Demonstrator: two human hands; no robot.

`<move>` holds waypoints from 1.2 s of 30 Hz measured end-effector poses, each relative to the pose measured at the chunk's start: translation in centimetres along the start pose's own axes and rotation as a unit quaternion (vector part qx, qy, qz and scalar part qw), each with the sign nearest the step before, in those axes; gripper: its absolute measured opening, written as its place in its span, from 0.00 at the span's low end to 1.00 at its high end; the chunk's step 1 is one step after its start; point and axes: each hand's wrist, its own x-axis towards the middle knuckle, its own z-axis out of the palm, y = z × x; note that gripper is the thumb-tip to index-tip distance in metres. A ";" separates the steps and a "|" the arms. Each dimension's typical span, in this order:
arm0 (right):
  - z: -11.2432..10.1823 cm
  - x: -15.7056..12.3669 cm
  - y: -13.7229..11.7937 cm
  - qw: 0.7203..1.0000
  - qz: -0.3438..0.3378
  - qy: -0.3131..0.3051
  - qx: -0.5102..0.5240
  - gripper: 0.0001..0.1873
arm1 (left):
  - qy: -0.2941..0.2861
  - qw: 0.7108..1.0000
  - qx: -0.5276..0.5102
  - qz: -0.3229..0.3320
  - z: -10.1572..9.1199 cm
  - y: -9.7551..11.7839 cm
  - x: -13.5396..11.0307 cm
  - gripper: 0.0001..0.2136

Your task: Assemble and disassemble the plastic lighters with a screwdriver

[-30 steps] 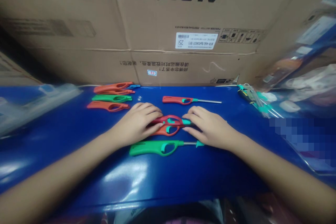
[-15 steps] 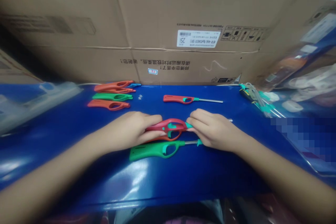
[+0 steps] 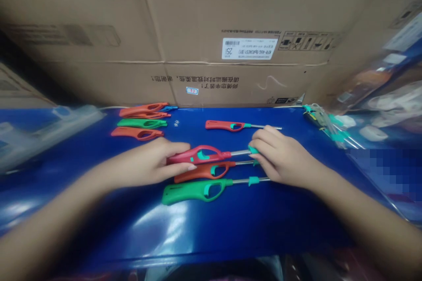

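My left hand point(image 3: 161, 161) is closed round the handle of a red long-necked gas lighter point(image 3: 216, 154) with a teal trigger. At the lighter's metal tube, my right hand point(image 3: 280, 153) pinches a small teal collar point(image 3: 253, 149), apart from the red body. Just nearer lie an orange lighter point(image 3: 204, 171) and a green lighter point(image 3: 194, 192), both with metal tubes. A teal collar point(image 3: 253, 180) sits partway along the green one's tube. My right fingers hide the tube ends. Beyond my hands lies another red lighter point(image 3: 220, 125), its teal collar against the body.
Several orange and green lighter shells point(image 3: 141, 123) lie at the back left by small metal bits point(image 3: 176, 123). A large cardboard box point(image 3: 198, 22) stands along the blue table's point(image 3: 231, 228) back. Tubes with teal parts point(image 3: 329, 125) lie at the right, a clear plastic container point(image 3: 62, 127) at the left.
My right hand has moved right along the tube with the teal collar, away from the red body, baring the metal tube. My left hand and the red lighter have shifted slightly left.
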 end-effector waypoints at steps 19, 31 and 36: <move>5.4 -1.7 6.9 0.949 0.291 -0.026 0.120 0.17 | 0.142 0.985 0.096 0.027 3.3 -3.0 2.7 0.21; 5.5 -1.0 5.7 0.938 0.309 -0.037 0.153 0.06 | 0.184 0.973 0.122 0.072 4.3 -1.3 2.7 0.18; 3.5 -0.2 2.7 0.969 0.221 -0.027 0.105 0.11 | 0.278 0.935 0.207 0.074 4.2 -0.8 2.5 0.25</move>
